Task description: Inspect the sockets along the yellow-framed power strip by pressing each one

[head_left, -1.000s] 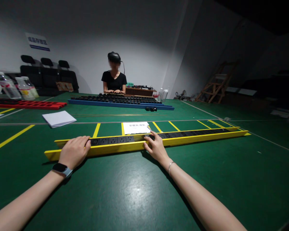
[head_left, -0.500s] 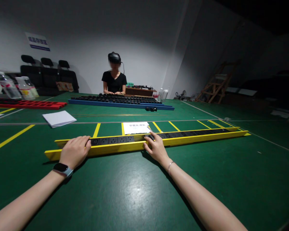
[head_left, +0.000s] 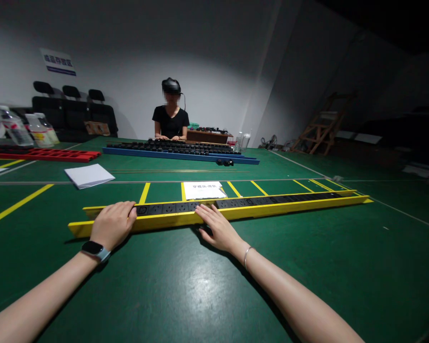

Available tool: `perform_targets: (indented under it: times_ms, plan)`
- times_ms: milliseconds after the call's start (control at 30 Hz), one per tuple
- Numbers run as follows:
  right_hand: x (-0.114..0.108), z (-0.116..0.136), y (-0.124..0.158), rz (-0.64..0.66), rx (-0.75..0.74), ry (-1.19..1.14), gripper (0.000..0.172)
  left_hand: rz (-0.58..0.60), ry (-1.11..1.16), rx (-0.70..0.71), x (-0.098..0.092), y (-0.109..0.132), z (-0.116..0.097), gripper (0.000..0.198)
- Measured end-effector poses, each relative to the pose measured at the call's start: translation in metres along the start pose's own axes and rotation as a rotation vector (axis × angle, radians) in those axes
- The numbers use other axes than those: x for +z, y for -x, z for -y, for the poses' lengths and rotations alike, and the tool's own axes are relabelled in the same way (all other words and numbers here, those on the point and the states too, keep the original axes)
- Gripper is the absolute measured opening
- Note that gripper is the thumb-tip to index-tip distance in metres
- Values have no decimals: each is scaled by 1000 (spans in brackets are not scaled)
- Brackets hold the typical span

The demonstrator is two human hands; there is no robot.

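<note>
A long yellow channel rail (head_left: 293,205) lies across the green table, with a row of black socket modules (head_left: 232,204) inside it. Near the rail's left end, my left hand (head_left: 111,223) is closed over the channel, its fingers bent across the top beside the leftmost visible socket. My right hand (head_left: 218,228) lies against the rail's front wall near a gap in the row. Its fingers are stretched out over the front edge, with the thumb lower and apart. Sockets stand on both sides of that gap, though the fingers partly cover it.
Just behind the rail lies a printed paper label (head_left: 203,190). Farther back are a folded white sheet (head_left: 89,176), blue rails (head_left: 178,155) with black modules, and red rails (head_left: 43,154). Bottles (head_left: 39,131) stand at left. Across the table sits another person (head_left: 170,121).
My right hand has moved left and toward me along the rail, and its fingers have straightened. More sockets at the middle now show. My left hand keeps its place on the rail.
</note>
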State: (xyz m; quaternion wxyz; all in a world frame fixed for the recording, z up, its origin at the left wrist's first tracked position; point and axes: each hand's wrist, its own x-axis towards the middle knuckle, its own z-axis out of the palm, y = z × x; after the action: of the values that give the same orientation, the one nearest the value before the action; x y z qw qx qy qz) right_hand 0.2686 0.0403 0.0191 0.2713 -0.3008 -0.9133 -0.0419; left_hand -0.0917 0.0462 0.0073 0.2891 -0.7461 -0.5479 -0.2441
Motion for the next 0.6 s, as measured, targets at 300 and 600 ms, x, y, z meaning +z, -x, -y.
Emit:
perform_targets:
  times_ms: [300,600]
  plan:
    - [1,-5,-1,-71,18,25,57,-7,-9,8,0,0,1,42]
    - [0,-20,7,-146,81,126,49,11,16,-4,-2,-1,1,42]
